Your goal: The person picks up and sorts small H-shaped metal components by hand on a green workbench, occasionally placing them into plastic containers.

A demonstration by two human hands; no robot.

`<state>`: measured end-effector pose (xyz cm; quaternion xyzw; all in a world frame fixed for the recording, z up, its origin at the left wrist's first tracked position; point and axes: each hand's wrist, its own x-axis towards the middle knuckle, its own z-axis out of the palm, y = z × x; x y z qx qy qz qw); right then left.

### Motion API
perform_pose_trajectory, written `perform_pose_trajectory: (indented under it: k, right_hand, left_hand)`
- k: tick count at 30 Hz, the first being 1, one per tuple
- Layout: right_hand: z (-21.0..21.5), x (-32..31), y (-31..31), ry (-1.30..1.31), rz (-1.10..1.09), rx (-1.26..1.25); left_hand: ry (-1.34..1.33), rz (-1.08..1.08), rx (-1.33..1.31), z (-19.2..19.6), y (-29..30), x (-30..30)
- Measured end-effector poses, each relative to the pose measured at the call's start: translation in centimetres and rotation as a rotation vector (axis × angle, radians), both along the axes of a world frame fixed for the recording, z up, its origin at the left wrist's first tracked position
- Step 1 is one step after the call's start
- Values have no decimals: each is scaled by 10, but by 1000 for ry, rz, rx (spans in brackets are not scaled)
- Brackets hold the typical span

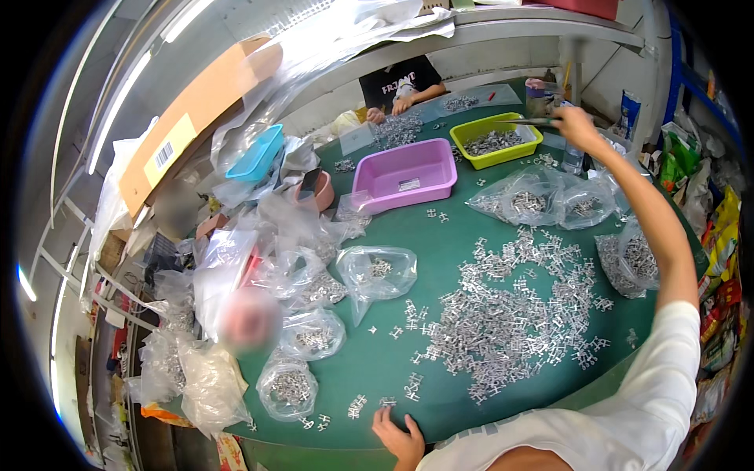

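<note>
Metal parts (pixel 514 306), small, silvery and cross-shaped, lie heaped on the near right of the green table (pixel 440 235), spread flat so that single pieces can be picked out. The right hand (pixel 575 124) is stretched far across to the right, closed around a thin dark rod-like tool (pixel 525 121) whose tip lies over the rim of the yellow-green plastic tray (pixel 495 140), which holds more of the same parts. The left hand (pixel 397 436) rests at the near table edge, fingers spread and holding nothing, as if bracing the long reach.

A pink-purple tub (pixel 404 174) sits just left of the tray with only a small item inside. Crinkled clear plastic bags (pixel 377 271), each with a clump of parts, crowd the left side, and more lie at the far right. Another person's hands (pixel 397 106) work on a second pile at the far edge.
</note>
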<state>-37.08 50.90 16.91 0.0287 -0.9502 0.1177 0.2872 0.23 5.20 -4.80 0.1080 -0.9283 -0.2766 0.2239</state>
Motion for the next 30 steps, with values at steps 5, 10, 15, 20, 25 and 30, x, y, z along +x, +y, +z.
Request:
perform_pose_trajectory:
  k: [5, 10, 15, 20, 25, 30]
  right_hand:
    - [-54, -133, -70, -53, -19, -25]
    - [-109, -208, -121, -4, -119, -150]
    - [-152, -248, -154, 21, -88, -74]
    - [-171, -264, -166, 46, -55, 84]
    - [-168, -262, -181, -96, -81, 199]
    - [-164, -255, -184, -213, -132, 291]
  left_hand:
    - [141, 111, -8, -7, 6, -4]
    - [74, 144, -37, -11, 4, 1]
    - [91, 68, -136, -36, -17, 7]
    - [103, 30, -182, -45, -24, 8]
    - [26, 91, -131, -32, -14, 10]
    - [46, 85, -156, -31, -11, 8]
